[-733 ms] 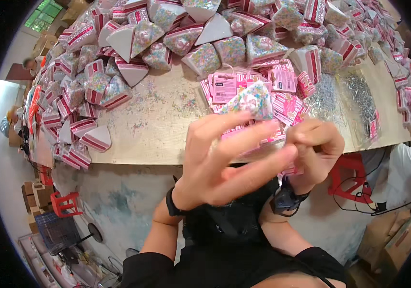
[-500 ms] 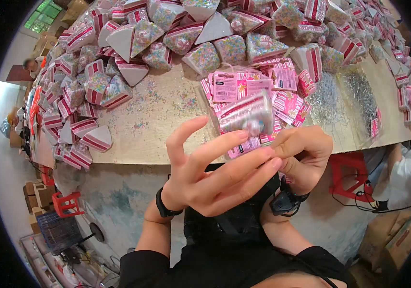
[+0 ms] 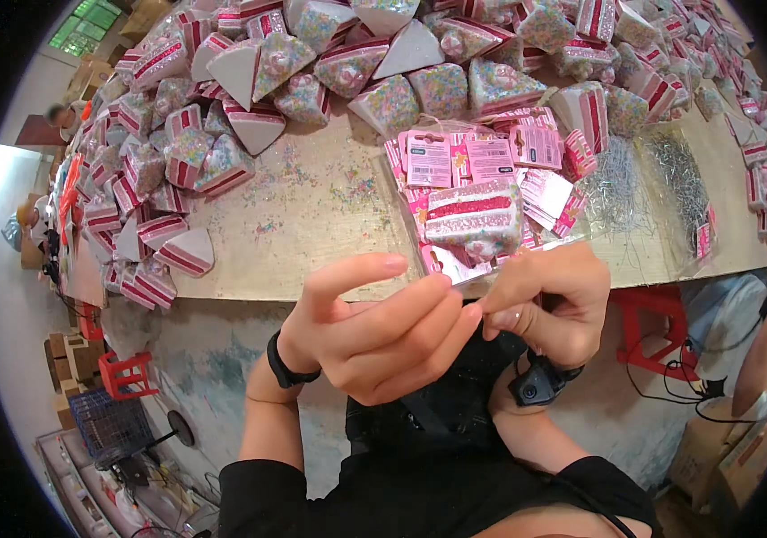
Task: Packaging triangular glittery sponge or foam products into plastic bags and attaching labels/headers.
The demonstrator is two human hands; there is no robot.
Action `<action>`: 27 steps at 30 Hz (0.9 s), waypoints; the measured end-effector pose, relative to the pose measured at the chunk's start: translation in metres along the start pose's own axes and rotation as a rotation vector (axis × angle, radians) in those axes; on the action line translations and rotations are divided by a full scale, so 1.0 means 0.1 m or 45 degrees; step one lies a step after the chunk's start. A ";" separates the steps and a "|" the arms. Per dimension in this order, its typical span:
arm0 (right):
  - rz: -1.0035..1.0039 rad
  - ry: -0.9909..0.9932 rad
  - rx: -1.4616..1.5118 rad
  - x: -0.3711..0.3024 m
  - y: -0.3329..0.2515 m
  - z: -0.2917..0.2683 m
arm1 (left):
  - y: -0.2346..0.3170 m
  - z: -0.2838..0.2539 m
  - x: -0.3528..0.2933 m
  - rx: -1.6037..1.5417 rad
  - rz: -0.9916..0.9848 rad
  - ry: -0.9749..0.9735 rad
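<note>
In the centre, my left hand (image 3: 383, 336) and my right hand (image 3: 554, 300) meet at the fingertips, close to the table's front edge. The right thumb and forefinger are pinched together. My left fingers bend toward that pinch, the outermost one raised apart; the left thumb is hidden. Whatever lies between the fingertips is too small or covered to make out. Just beyond them, a toy cake slice (image 3: 473, 215), pink and white with glitter and sprinkles, lies on several pink printed hang tags (image 3: 491, 161) in a clear plastic tray or bag.
Toy cake slices (image 3: 347, 67) are heaped along the back and left of the table (image 3: 303, 233). Loose sprinkles are scattered on it. Thin silvery strands (image 3: 621, 188) lie right of the tags. Red stools (image 3: 128, 377) stand below, and another person's arm (image 3: 764, 341) is at the right.
The cake slice, tilted and blurred before, now lies flatter and still on the tags. My left hand has shifted slightly left and down, its fingers closer together.
</note>
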State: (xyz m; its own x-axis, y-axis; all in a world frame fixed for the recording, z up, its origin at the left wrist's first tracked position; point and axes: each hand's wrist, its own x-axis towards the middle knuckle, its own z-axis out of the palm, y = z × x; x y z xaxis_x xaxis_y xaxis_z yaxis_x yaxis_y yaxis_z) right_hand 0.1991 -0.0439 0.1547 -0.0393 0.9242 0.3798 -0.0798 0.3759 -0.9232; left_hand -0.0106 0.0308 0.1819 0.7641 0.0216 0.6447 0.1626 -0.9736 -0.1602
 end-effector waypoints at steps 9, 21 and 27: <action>-0.432 0.372 -0.596 0.03 -0.07 0.27 | 0.06 0.12 0.10 -0.875 -0.703 0.029; -0.257 0.302 -0.969 -0.12 -0.18 0.28 | 0.06 0.05 0.17 -2.739 -1.868 -0.353; -0.419 0.427 -0.917 -0.05 -0.07 0.18 | 0.07 0.13 0.24 -1.611 -1.172 -0.304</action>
State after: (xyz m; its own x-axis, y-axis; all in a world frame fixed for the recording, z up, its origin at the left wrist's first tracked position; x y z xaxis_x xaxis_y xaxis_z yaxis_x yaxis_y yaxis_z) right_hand 0.1824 -0.0524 0.1603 0.1802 0.6889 0.7021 0.6209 0.4740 -0.6244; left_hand 0.0171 0.0273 0.1859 0.7979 0.6024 0.0186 0.0958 -0.1572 0.9829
